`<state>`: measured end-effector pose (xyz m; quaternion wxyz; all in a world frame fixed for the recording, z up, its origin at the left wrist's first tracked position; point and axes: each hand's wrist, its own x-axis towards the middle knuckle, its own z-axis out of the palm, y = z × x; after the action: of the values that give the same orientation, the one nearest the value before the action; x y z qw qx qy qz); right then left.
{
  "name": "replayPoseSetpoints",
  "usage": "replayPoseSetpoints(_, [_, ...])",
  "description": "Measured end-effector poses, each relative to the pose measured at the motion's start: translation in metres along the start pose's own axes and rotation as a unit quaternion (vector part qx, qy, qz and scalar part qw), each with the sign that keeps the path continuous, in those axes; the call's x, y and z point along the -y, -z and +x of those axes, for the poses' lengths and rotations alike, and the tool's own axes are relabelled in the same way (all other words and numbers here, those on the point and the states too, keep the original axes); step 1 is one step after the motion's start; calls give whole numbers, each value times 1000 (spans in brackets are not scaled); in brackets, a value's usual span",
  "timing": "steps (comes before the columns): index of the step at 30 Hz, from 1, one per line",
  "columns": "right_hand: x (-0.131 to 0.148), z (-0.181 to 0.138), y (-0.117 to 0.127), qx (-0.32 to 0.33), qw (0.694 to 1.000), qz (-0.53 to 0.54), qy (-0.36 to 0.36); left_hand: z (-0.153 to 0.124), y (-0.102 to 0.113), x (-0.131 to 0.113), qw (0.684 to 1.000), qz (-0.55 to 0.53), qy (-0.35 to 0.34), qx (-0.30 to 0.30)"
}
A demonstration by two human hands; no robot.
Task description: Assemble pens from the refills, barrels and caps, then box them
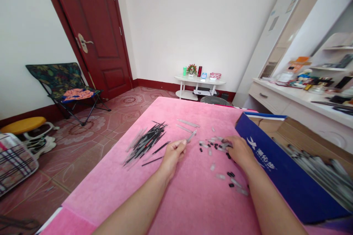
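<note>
My left hand (174,154), fingers pinched, holds a clear pen barrel (191,136) that points up and to the right. My right hand (240,151) has its fingers curled down at a loose pile of small clear pen caps (220,147) and black end plugs (212,144); what lies between its fingertips is hidden. Left of my left hand lies a heap of black pens or refills (147,142). A few more clear barrels (189,122) rest beyond it. Other caps (239,187) and plugs are scattered nearer to me.
The pink cloth (193,205) covers the table. On the right stands an open blue cardboard box (278,170) with many grey-clear pens (317,163) inside. Farther off are a folding chair (66,80), a low white table (200,79) and a white dresser (289,95).
</note>
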<state>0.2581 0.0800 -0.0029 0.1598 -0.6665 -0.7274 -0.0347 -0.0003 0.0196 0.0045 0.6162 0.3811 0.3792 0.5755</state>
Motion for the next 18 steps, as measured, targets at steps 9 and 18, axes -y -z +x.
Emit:
replayPoseSetpoints(9, [12,-3,15,47,998,-36,12,2,2,3,1000,20,-5,6])
replayPoseSetpoints(18, [23,-3,19,85,996,-14,-28,-1,0,0,1000,24,-8,-8])
